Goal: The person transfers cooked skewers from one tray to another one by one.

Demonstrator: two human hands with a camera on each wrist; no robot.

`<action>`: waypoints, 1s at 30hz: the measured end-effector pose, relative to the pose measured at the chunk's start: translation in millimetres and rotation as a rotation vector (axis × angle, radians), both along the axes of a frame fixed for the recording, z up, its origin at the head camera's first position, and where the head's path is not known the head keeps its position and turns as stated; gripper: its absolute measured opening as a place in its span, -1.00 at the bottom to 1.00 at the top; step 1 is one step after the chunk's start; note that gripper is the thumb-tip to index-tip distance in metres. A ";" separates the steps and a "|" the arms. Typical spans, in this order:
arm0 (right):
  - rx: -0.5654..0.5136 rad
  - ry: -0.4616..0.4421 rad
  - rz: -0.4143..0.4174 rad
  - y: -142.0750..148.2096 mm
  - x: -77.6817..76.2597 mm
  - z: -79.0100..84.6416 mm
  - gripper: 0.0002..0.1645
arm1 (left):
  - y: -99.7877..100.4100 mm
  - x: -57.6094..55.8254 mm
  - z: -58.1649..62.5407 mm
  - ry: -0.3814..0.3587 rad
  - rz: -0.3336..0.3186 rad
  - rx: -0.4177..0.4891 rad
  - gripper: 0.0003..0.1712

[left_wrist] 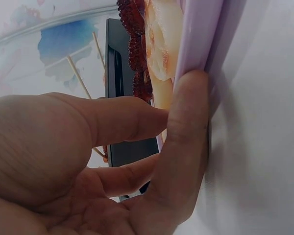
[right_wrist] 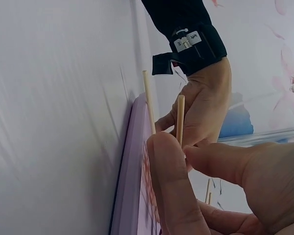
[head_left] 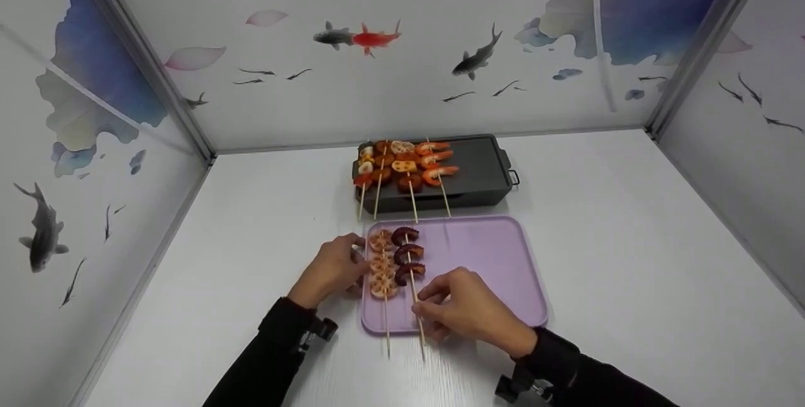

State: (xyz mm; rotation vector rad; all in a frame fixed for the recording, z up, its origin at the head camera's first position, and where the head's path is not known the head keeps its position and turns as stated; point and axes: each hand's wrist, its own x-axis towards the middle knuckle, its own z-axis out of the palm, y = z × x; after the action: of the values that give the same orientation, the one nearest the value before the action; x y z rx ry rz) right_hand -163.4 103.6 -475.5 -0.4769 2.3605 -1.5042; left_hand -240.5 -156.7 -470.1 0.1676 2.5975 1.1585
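A purple tray [head_left: 484, 268] lies on the table, and my left hand [head_left: 332, 268] pinches its left rim, thumb inside and a finger along the outer wall. In the left wrist view the thumb [left_wrist: 132, 117] comes close to a lotus root slice. The lotus root skewer [head_left: 383, 265] lies along the tray's left side, its stick passing over the front rim. Beside it is a skewer of dark red octopus tentacle pieces [head_left: 409, 253]. My right hand [head_left: 468, 306] pinches that skewer's stick [right_wrist: 181, 117] between thumb and fingers, low down near the tray's front edge.
Behind the tray stands a black tabletop grill [head_left: 475, 168] with a wire handle on its right. Several skewers, including one of shrimp [head_left: 437, 165], lie on its left part, sticks pointing toward me. Printed panels [head_left: 415, 105] wall the white table [head_left: 270, 206] at back and sides.
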 end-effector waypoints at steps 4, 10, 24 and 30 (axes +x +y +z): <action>0.021 0.035 -0.002 2.5 -1.6 1.5 -0.72 | -0.3 0.1 -0.7 0.012 -0.011 0.007 -0.46; 0.036 0.075 -0.020 7.6 -5.0 2.8 -0.66 | -1.0 0.6 -0.9 0.019 -0.026 0.033 -0.44; -0.087 -0.031 -0.068 17.5 -11.4 12.2 -0.47 | -0.3 0.2 -1.1 -0.007 -0.008 0.021 -0.44; -0.077 0.009 -0.106 23.3 -15.6 16.6 -0.51 | -0.5 0.7 -0.3 -0.012 -0.003 0.023 -0.45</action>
State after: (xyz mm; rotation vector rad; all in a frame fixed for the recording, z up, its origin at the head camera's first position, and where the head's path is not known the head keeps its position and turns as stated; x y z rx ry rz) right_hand -179.0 126.9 -458.9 -0.3825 2.3752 -1.6481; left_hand -239.8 -157.3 -470.3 0.1692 2.5738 1.1852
